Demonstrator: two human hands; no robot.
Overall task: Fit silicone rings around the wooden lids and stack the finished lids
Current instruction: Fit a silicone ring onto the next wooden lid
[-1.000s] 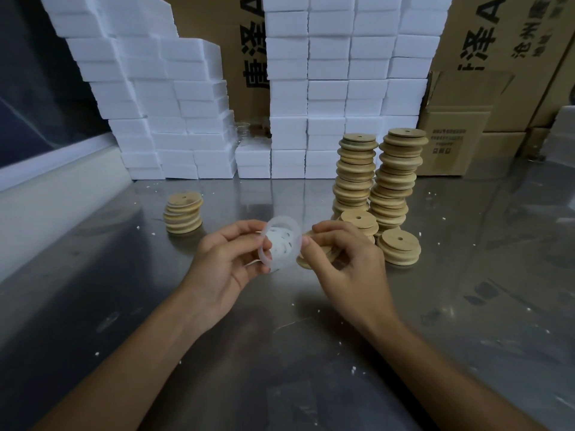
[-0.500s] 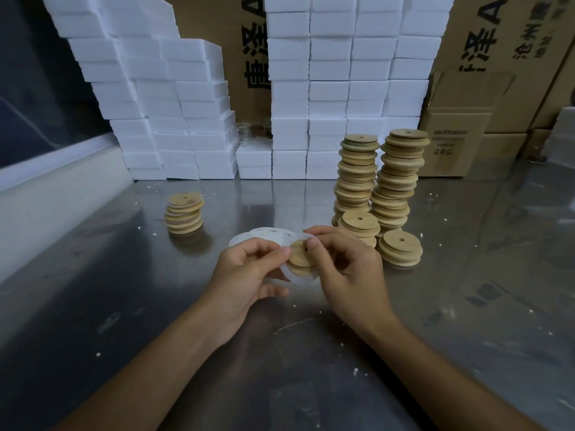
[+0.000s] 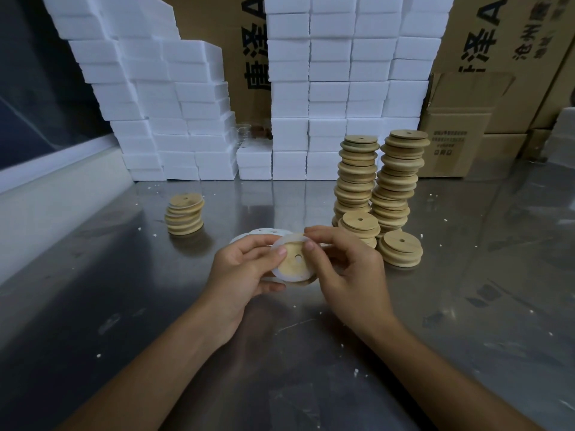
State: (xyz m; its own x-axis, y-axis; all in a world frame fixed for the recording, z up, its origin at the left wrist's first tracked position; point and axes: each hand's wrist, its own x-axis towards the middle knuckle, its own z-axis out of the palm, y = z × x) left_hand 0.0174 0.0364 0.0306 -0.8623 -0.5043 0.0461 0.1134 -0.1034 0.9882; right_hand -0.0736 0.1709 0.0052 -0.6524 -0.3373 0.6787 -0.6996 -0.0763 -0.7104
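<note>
Hands, left hand (image 3: 245,269) and right hand (image 3: 348,269), are pinching a wooden lid (image 3: 294,259), stretching its silicone ring (image 3: 277,269) on; seating the rim probably comes next.

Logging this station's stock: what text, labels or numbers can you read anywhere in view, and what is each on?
"唐泽 A", bold black, partly hidden: on the brown carton behind the white foam blocks.
"泽 A", same print, cut off: on the right-hand carton.
Smaller black characters beside it: too blurred to read.
Small printed block on the open-flapped box: too small to read.
Wooden lids, silicone ring: no markings.
</note>
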